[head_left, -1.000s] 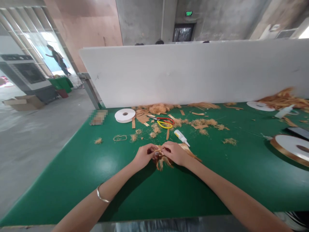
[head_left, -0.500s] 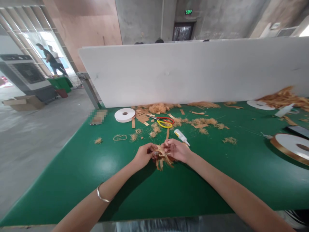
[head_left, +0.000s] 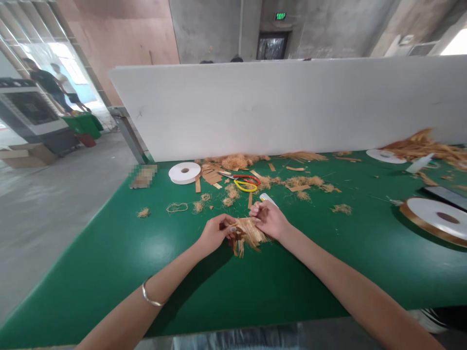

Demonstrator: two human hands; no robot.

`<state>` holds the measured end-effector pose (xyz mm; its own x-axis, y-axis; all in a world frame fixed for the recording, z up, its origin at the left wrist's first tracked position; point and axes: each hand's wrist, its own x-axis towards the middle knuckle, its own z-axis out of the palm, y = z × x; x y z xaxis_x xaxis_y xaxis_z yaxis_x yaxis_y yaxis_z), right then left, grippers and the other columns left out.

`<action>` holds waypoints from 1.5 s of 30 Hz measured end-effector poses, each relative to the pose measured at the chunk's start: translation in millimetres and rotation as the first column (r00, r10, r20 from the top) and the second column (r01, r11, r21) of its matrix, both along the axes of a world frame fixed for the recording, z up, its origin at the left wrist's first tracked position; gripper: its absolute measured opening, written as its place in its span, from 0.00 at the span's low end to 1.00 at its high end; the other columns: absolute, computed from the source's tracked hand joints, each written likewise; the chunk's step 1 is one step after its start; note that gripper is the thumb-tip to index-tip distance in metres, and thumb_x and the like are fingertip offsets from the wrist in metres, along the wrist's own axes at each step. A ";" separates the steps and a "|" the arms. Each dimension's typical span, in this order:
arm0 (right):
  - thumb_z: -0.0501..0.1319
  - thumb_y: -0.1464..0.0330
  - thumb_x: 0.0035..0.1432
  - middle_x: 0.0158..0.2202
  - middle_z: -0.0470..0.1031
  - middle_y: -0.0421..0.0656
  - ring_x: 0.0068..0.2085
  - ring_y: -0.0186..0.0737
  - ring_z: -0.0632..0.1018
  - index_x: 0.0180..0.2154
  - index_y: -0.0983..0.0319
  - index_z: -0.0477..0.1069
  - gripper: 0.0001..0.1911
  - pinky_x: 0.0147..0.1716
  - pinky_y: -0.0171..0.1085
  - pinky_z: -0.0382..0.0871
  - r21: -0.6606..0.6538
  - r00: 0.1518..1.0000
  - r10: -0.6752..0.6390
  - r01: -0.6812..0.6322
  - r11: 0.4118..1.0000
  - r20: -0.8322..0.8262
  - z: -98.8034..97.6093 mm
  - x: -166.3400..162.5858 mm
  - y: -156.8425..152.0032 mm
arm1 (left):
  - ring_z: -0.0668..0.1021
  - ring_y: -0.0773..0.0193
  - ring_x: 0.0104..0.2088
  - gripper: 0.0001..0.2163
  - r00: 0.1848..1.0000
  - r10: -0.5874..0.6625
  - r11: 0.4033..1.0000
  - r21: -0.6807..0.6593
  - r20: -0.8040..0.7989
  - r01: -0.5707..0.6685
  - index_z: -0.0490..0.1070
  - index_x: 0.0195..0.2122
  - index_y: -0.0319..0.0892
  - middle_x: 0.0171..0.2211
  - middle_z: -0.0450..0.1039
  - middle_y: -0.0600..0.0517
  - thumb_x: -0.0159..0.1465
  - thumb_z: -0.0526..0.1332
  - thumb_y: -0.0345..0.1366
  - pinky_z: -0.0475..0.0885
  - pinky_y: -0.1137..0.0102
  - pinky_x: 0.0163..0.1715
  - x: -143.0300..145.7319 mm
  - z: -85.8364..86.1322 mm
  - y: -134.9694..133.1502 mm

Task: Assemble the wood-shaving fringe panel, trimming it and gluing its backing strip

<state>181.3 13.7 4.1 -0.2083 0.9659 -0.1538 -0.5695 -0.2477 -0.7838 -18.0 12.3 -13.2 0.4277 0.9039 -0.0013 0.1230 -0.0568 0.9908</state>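
Note:
My left hand (head_left: 214,232) pinches the left end of a fringe of straw-coloured raffia (head_left: 248,232), whose loose strands hang down toward the tabletop. Over the right end of the raffia is my right hand (head_left: 270,219), fingers curled in and palm turned partly up. What its fingertips hold, if anything, is too small to tell. Just behind that hand lies a white glue bottle (head_left: 268,198), mostly covered by it. Scissors (head_left: 246,183) with one red and one yellow handle rest farther back, beside a narrow brown strip (head_left: 250,200).
A roll of white tape (head_left: 184,173) lies back left, near cut brown pieces (head_left: 210,175) and fibre scraps (head_left: 230,193). To the right are a brown ribbon spool (head_left: 434,218), a phone (head_left: 447,196), another bottle (head_left: 419,163) and a raffia heap (head_left: 423,146). A white panel (head_left: 255,109) borders the green table (head_left: 175,287).
My right hand has lifted slightly away from the left hand, exposing more of the raffia fringe between them. It now covers more of the glue bottle. The view has shifted a little to the right.

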 end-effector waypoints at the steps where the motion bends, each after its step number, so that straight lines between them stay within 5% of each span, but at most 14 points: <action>1: 0.56 0.68 0.41 0.21 0.55 0.36 0.24 0.29 0.63 0.21 0.61 0.54 0.08 0.19 0.28 0.54 0.016 1.000 -0.014 0.013 1.000 0.028 1.6 1.3 0.3 | 0.75 0.67 0.20 0.12 1.000 0.003 1.000 0.001 0.001 -0.003 0.69 0.32 0.39 0.19 0.71 0.55 0.51 0.66 0.40 0.70 0.73 0.20 -0.1 -0.3 -0.1; 7: 0.54 0.63 0.43 0.18 0.47 0.33 0.20 0.29 0.57 0.20 0.60 0.52 0.11 0.19 0.31 0.51 0.152 0.948 -0.071 0.025 0.988 0.312 16.0 22.9 5.9 | 0.75 0.67 0.20 0.13 1.000 0.018 1.000 -0.016 0.012 -0.018 0.69 0.31 0.38 0.19 0.71 0.55 0.50 0.67 0.40 0.70 0.73 0.21 -2.1 0.1 0.8; 10: 0.54 0.63 0.47 0.16 0.44 0.32 0.17 0.28 0.49 0.21 0.60 0.58 0.09 0.18 0.32 0.45 0.213 0.839 -0.133 0.021 0.977 0.527 20.6 38.8 11.0 | 0.75 0.67 0.20 0.14 0.999 0.031 0.999 -0.041 0.045 -0.029 0.69 0.31 0.38 0.18 0.71 0.56 0.49 0.68 0.40 0.70 0.74 0.21 -2.7 1.5 1.0; 12: 0.56 0.64 0.47 0.15 0.50 0.33 0.17 0.29 0.52 0.23 0.60 0.64 0.07 0.19 0.33 0.44 0.245 0.742 -0.177 0.018 0.969 0.647 23.3 47.9 17.9 | 0.76 0.67 0.21 0.13 0.997 0.034 0.998 -0.061 0.062 -0.031 0.69 0.31 0.39 0.19 0.72 0.56 0.49 0.69 0.40 0.71 0.74 0.22 -3.1 2.8 0.5; 14: 0.58 0.66 0.48 0.18 0.61 0.35 0.19 0.30 0.59 0.28 0.61 0.69 0.05 0.21 0.33 0.48 0.272 0.530 -0.199 -0.063 0.960 0.824 26.8 52.7 30.8 | 0.77 0.67 0.22 0.13 0.997 0.030 0.996 -0.083 0.072 -0.024 0.69 0.30 0.39 0.20 0.73 0.55 0.49 0.69 0.39 0.72 0.73 0.24 -3.5 4.9 -0.5; 17: 0.57 0.70 0.50 0.29 0.72 0.42 0.28 0.36 0.70 0.36 0.61 0.72 0.10 0.26 0.34 0.56 0.231 -0.018 -0.245 -0.278 0.932 0.969 32.1 47.4 65.7 | 0.77 0.66 0.24 0.12 0.997 0.038 0.993 -0.113 0.073 -0.029 0.71 0.30 0.38 0.23 0.76 0.53 0.49 0.69 0.38 0.73 0.72 0.26 -4.4 9.3 -2.1; 20: 0.60 0.70 0.50 0.41 0.73 0.50 0.41 0.43 0.72 0.36 0.63 0.73 0.09 0.33 0.35 0.61 0.182 -0.191 -0.254 -0.329 0.927 0.948 31.9 29.3 112.0 | 0.78 0.66 0.25 0.11 0.994 0.072 0.989 -0.136 0.078 -0.061 0.71 0.30 0.38 0.25 0.77 0.51 0.48 0.69 0.36 0.72 0.73 0.26 -6.1 13.5 -2.4; 24: 0.64 0.67 0.50 0.42 0.73 0.54 0.44 0.48 0.73 0.36 0.66 0.73 0.11 0.36 0.38 0.66 0.071 -0.342 -0.179 -0.306 0.949 0.923 21.8 3.4 158.9 | 0.78 0.65 0.26 0.13 0.986 0.128 0.983 -0.148 0.107 -0.112 0.70 0.31 0.38 0.23 0.76 0.53 0.48 0.69 0.35 0.70 0.74 0.25 -9.2 15.2 -0.3; 27: 0.59 0.63 0.59 0.45 0.71 0.48 0.43 0.40 0.74 0.45 0.64 0.69 0.14 0.41 0.41 0.70 0.042 -0.388 -0.153 -0.280 0.959 0.909 15.1 -2.7 168.8 | 0.77 0.66 0.25 0.13 0.984 0.134 0.983 -0.145 0.120 -0.117 0.70 0.32 0.38 0.23 0.75 0.53 0.48 0.69 0.35 0.70 0.74 0.24 -10.8 14.0 1.4; 30: 0.60 0.66 0.58 0.44 0.71 0.52 0.45 0.43 0.73 0.42 0.66 0.69 0.12 0.42 0.40 0.68 0.107 -0.382 -0.214 -0.282 0.953 0.899 16.1 9.4 162.2 | 0.76 0.68 0.24 0.12 0.983 0.134 0.982 -0.148 0.128 -0.115 0.69 0.31 0.38 0.22 0.75 0.54 0.48 0.69 0.34 0.69 0.76 0.24 -11.1 13.0 2.4; 39: 0.55 0.73 0.54 0.44 0.69 0.50 0.43 0.42 0.71 0.44 0.63 0.62 0.14 0.38 0.35 0.63 0.329 -0.216 -0.411 -0.331 0.884 0.886 25.5 60.6 100.6 | 0.79 0.64 0.29 0.16 0.970 0.177 0.972 -0.188 0.168 -0.144 0.69 0.34 0.38 0.26 0.76 0.51 0.48 0.70 0.37 0.73 0.71 0.30 -11.6 9.6 6.7; 45: 0.64 0.58 0.43 0.41 0.65 0.50 0.43 0.51 0.68 0.39 0.61 0.60 0.23 0.40 0.44 0.62 0.363 -0.175 -0.439 -0.342 0.867 0.882 12.4 40.3 59.6 | 0.79 0.65 0.28 0.19 0.957 0.212 0.956 -0.244 0.200 -0.161 0.66 0.36 0.38 0.28 0.78 0.50 0.48 0.71 0.38 0.75 0.70 0.31 -12.8 12.6 7.7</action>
